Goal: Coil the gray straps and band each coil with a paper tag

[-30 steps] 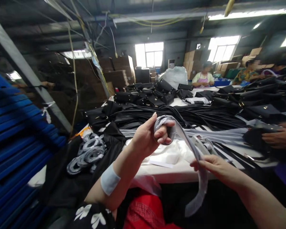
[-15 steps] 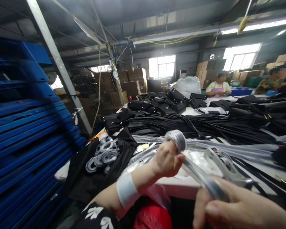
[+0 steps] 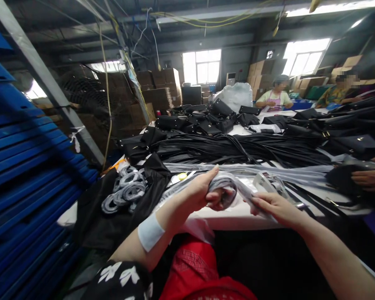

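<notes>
A strap in clear plastic wrap, wound into a coil, is held up over the table's front edge. My left hand grips the coil, thumb pointing up and fingers inside the loop. The strap's free end runs to the right, where my right hand pinches it between thumb and fingers. Left of my hands, several wrapped coils lie heaped on black fabric. Beyond, long wrapped straps stretch across the table.
A tape dispenser stands behind my right hand. Black straps and black bags cover the table further back. Blue stacked panels rise at left. Another person's hands hold a black piece at right. Two co-workers sit beyond.
My right hand has moved up and away, closer to the left, and the strap between them is shorter. My left hand has turned, showing the coil's open loop. The view has tilted down.
</notes>
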